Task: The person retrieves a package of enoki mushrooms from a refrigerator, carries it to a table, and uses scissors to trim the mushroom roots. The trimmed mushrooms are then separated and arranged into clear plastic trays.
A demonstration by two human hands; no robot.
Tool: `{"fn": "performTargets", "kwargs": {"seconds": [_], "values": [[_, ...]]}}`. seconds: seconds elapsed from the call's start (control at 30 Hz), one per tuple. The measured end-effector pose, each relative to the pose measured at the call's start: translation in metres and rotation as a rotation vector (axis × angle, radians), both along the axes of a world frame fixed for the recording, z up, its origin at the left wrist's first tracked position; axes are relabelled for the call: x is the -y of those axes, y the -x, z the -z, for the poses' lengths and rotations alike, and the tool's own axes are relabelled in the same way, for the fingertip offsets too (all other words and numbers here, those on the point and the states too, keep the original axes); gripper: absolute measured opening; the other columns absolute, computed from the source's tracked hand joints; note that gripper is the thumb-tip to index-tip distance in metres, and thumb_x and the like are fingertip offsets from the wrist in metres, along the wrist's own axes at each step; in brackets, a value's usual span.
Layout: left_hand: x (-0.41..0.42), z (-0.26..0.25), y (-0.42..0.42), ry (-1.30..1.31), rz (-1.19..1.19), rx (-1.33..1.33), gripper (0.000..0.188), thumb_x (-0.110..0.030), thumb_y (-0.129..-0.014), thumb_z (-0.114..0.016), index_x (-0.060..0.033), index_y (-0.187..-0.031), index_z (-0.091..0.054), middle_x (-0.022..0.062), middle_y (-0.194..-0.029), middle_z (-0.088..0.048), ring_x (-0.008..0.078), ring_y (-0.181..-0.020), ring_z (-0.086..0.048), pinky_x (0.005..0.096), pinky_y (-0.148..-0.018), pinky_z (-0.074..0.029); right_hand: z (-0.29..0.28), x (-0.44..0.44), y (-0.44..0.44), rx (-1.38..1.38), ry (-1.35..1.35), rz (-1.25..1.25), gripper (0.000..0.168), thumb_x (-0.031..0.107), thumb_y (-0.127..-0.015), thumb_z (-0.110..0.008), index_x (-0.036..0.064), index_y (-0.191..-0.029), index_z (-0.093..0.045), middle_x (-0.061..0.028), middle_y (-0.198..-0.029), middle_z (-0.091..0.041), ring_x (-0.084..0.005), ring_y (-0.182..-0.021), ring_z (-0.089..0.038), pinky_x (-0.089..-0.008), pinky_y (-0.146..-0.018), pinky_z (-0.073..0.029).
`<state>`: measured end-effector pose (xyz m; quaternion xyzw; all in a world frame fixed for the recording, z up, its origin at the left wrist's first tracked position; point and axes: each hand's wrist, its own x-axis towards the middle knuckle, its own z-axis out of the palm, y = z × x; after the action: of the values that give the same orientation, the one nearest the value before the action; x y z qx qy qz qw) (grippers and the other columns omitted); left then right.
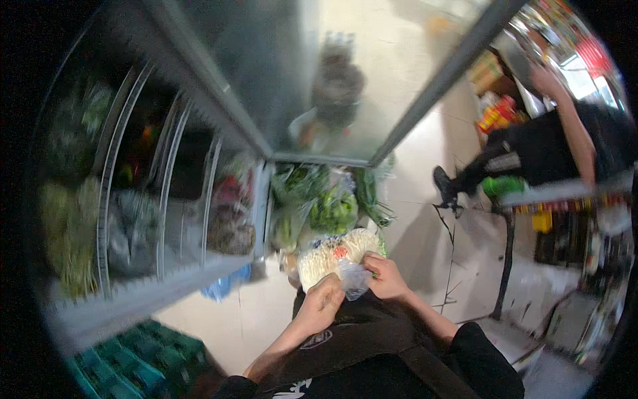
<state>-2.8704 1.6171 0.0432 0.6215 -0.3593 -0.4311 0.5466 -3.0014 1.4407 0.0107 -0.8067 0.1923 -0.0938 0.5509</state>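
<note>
In front of my body is a clear plastic bag of pale, thin strands (319, 259); blur leaves open whether they are enoki mushrooms or noodles. A round red-orange mark shows on its top. My left hand (323, 303) grips the gathered plastic at the bag's near side, its fingers curled. Across the loose plastic end (355, 282), my right hand (385, 277) pinches the other side. Just beyond the bag lie leafy greens in clear plastic (335, 209). Long green stalks (368, 194) rest to their right.
A glass cooler door (344, 75) stands ajar ahead. Left are cooler shelves (164, 199) with vegetables, a blue plastic bag (227, 284) and a green plastic crate (144, 349). At right, a seated person (538, 144) in dark clothes is near a table (558, 192).
</note>
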Motion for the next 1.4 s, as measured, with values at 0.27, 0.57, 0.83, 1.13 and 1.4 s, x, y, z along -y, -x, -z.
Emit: {"fn": "performTargets", "kwargs": {"seconds": [0.27, 0.57, 0.83, 1.13, 1.4], "values": [[0.192, -0.101, -0.052, 0.275, 0.08, 0.657, 0.03, -0.03, -0.099, -0.058, -0.0035, -0.113, -0.055, 0.0147, -0.104, -0.058, 0.0305, -0.102, -0.06, 0.0399, -0.092, -0.046, -0.032, 0.051, 0.097, 0.273, -0.401, 0.574, 0.017, 0.002, -0.092, -0.061, -0.001, -0.107, -0.067, -0.0047, -0.095, -0.064, -0.0138, -0.087, -0.059, -0.0286, -0.081, -0.049], [0.477, -0.07, -0.035, 0.295, 0.313, 2.033, 0.037, -0.025, -0.093, -0.063, -0.0062, -0.125, -0.057, 0.015, -0.132, -0.056, 0.0323, -0.133, -0.045, 0.0474, -0.118, -0.029, -0.008, 0.236, 0.215, 0.12, 0.082, 0.443, 0.032, 0.013, -0.087, -0.063, 0.002, -0.117, -0.067, -0.0234, -0.127, -0.063, -0.0353, -0.125, -0.057, -0.0389, -0.104, -0.045], [0.531, -0.012, -0.088, -1.021, 0.625, 2.016, 0.02, -0.031, -0.091, -0.063, -0.0189, -0.098, -0.076, 0.0016, -0.098, -0.073, 0.0197, -0.092, -0.068, 0.0437, -0.084, -0.044, -0.051, 0.394, 0.293, 0.064, 0.225, 0.749, 0.007, 0.005, -0.085, -0.062, 0.0, -0.089, -0.065, -0.0162, -0.086, -0.061, -0.0309, -0.085, -0.061, -0.036, -0.079, -0.049], [0.501, -0.043, -0.014, -1.177, 0.316, 1.144, 0.046, -0.049, -0.091, -0.059, -0.0073, -0.108, -0.068, 0.0169, -0.095, -0.071, 0.0342, -0.096, -0.068, 0.0515, -0.095, -0.045, -0.056, 0.593, 0.278, 0.139, 0.162, 1.033, 0.015, 0.009, -0.093, -0.063, 0.0, -0.081, -0.06, -0.0032, -0.077, -0.055, -0.0141, -0.075, -0.051, -0.0286, -0.069, -0.041], [0.664, 0.006, -0.094, -0.809, 0.271, 0.55, 0.049, -0.049, -0.095, -0.052, -0.0059, -0.118, -0.061, 0.0206, -0.112, -0.068, 0.0391, -0.109, -0.063, 0.0536, -0.097, -0.043, -0.065, 0.777, 0.131, 0.247, -0.003, 0.962, 0.012, 0.007, -0.097, -0.061, 0.002, -0.086, -0.062, 0.0006, -0.079, -0.058, -0.0095, -0.075, -0.051, -0.0255, -0.07, -0.042]]}}
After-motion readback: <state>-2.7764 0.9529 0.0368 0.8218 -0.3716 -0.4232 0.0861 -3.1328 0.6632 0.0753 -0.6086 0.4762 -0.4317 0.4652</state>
